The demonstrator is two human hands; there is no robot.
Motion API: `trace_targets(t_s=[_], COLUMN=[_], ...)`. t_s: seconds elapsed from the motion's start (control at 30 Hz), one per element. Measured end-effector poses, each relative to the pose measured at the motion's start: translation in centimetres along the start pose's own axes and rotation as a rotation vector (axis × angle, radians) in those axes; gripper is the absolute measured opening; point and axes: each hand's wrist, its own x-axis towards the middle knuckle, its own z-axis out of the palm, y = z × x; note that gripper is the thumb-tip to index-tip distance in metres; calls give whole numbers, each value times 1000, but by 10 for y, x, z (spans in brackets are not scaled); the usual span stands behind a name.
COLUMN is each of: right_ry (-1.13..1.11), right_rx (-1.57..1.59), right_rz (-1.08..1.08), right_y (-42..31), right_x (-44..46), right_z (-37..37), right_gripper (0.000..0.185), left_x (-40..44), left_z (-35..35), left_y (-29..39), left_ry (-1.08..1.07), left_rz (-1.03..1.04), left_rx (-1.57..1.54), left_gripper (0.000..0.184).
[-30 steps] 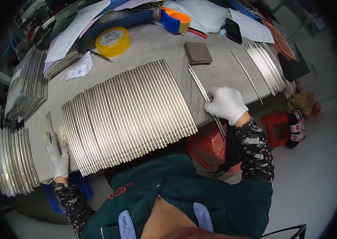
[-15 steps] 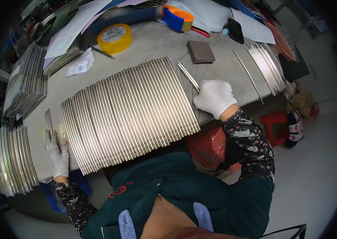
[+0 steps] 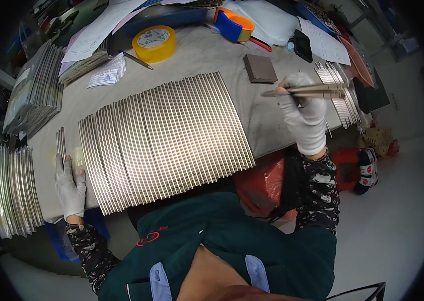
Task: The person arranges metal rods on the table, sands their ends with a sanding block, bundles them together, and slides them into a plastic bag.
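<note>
A wide row of shiny metal rods (image 3: 164, 143) lies side by side across the middle of the table. In my gloved right hand (image 3: 304, 108) are a few metal rods (image 3: 317, 91), raised and turned sideways, blurred by motion; their exact number is unclear. Further right, a small group of thinner rods (image 3: 340, 95) lies partly behind this hand. My gloved left hand (image 3: 70, 190) rests flat left of the wide row, fingers stretched out. Its fingertips touch the lower part of a few short-looking rods (image 3: 61, 143), whose near ends are hidden under the hand.
Bagged rods (image 3: 14, 190) stand at the left edge, with a stack of bagged pieces (image 3: 36, 88) behind. Along the back are yellow tape (image 3: 154, 44), a pen (image 3: 137, 60), an orange-and-blue tape dispenser (image 3: 233, 25) and a phone (image 3: 302, 46). A brown block (image 3: 260, 68) sits near my right hand.
My right hand has lifted the rods from beside the wide row, moved right and turned them sideways. My left hand stays in place. The view has shifted slightly.
</note>
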Motion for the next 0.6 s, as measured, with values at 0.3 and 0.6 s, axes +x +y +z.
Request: trace_targets(t_s=[0.3, 0.6], right_ry=[-552, -518], right_rx=[-541, -386], right_rz=[-477, -225], right_y=[51, 35], right_x=[-26, -44], right_z=[30, 14], right_gripper=[31, 35], left_x=[0, 35], left_z=[-2, -34], left_y=[6, 7], left_ry=[6, 74], left_rz=[-36, 235], left_rx=[-21, -264], left_gripper=[52, 58])
